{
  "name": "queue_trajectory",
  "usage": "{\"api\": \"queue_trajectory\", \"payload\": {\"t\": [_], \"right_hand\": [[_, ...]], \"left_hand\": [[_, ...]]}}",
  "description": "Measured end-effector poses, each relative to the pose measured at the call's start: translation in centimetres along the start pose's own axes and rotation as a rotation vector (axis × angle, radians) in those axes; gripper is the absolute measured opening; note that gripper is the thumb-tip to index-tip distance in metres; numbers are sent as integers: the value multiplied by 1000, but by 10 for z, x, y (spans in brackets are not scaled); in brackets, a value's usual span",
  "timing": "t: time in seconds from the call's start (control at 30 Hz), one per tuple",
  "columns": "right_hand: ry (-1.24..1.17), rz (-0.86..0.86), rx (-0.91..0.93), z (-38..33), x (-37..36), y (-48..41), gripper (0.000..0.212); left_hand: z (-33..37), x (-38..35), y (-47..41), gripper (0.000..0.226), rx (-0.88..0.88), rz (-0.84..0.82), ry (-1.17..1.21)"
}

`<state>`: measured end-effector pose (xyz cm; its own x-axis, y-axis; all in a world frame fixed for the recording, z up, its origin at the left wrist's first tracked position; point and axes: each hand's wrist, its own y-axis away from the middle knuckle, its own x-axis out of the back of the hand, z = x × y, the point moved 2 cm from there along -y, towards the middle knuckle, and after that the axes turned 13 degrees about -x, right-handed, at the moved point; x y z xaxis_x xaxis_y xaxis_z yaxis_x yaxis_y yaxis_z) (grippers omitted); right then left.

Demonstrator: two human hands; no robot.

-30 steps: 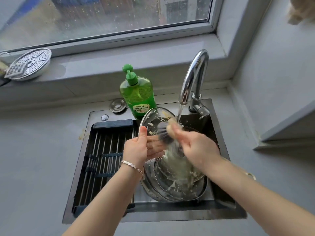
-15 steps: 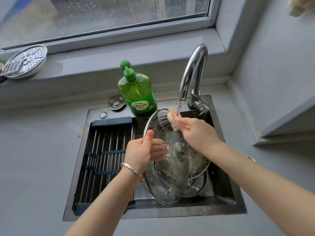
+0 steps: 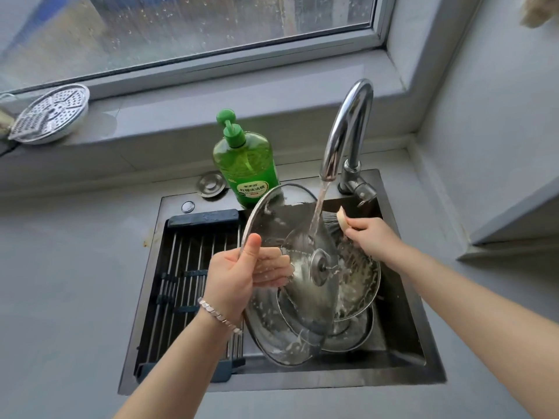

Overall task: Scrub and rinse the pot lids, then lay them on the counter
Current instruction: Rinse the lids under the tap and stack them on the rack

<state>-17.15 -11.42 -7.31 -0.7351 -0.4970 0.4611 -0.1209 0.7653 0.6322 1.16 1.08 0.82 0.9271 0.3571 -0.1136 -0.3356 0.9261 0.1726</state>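
A large glass pot lid (image 3: 281, 225) with a metal rim and a steel knob stands tilted on edge over the sink. My left hand (image 3: 242, 273) grips its left rim, thumb up. Water from the faucet (image 3: 348, 128) streams onto the lid's face. My right hand (image 3: 372, 237) holds a dish brush (image 3: 340, 220) with dark bristles, just to the right of the lid and off the glass. More soapy lids (image 3: 360, 285) lie stacked in the sink basin behind and below the held one.
A green dish soap bottle (image 3: 245, 164) stands behind the sink (image 3: 402, 352). A dark drying rack (image 3: 187, 282) covers the sink's left half. A perforated steel tray (image 3: 51, 113) leans on the window sill at the left. Grey counter (image 3: 66, 282) spreads on both sides.
The lid has been turned more upright under the water and most foam has washed off its face. My right hand with the brush has moved right, away from the glass.
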Motion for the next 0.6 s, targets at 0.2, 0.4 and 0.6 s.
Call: {"api": "queue_trajectory", "payload": {"t": [0.2, 0.4, 0.6], "right_hand": [[151, 146, 415, -47, -22, 52, 36], [321, 321, 757, 3, -67, 120, 47], [281, 366, 537, -10, -47, 75, 45]], "left_hand": [[-12, -8, -11, 44, 48, 93, -53], [-24, 1, -24, 47, 98, 337, -61], [-18, -12, -18, 50, 117, 347, 0]]}}
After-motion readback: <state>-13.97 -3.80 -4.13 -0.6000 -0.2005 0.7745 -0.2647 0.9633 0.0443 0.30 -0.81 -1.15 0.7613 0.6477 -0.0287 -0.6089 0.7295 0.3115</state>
